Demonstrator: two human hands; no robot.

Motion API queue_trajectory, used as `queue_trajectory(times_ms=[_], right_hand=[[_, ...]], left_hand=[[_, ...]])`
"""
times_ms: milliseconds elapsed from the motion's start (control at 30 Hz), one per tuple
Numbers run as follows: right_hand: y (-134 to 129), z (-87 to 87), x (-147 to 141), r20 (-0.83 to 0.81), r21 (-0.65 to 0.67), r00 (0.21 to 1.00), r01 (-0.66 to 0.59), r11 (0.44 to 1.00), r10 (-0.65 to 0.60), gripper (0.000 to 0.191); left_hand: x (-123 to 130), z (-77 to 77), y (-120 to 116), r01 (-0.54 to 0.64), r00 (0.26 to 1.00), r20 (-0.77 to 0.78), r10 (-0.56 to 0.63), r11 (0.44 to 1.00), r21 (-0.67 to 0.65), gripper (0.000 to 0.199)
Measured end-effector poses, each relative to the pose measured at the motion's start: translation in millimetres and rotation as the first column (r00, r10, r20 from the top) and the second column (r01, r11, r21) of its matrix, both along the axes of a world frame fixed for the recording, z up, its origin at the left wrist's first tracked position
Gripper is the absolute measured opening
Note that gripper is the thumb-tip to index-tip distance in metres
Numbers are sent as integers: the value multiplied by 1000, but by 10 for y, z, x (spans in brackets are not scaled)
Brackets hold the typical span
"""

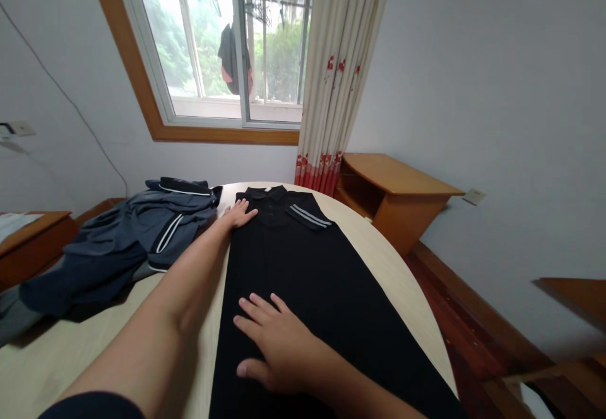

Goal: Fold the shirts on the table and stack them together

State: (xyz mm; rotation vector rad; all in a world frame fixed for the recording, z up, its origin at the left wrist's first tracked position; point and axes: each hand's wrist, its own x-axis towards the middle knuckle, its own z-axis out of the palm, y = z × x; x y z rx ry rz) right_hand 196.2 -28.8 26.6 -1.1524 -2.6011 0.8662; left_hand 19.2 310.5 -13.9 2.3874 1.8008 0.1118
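A black polo shirt lies spread on a pale round table, its collar toward the window. One short sleeve with two grey stripes is folded inward over the chest on the right. My left hand rests flat at the shirt's upper left, near the collar, fingers spread. Nearer to me, my right hand is over the lower part of the shirt, palm down with its fingers apart. Neither hand grips anything. The shirt's near end runs out of view.
A heap of dark blue and grey clothes lies on the table's left side. Beyond the table are a window, a curtain and a wooden cabinet. Another piece of wooden furniture stands at the far left.
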Motion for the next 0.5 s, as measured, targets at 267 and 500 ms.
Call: queue_trajectory(times_ms=[267,500], right_hand=[[19,26,73,-45,-42,999,-27,999,25,70],[54,-38,78,-31,-8,999,-43,999,43,73]], left_hand=[[-96,-24,493,-62,996,73,60,998,31,71],[-198,-28,305,-110,977,195,87,987,114,73]])
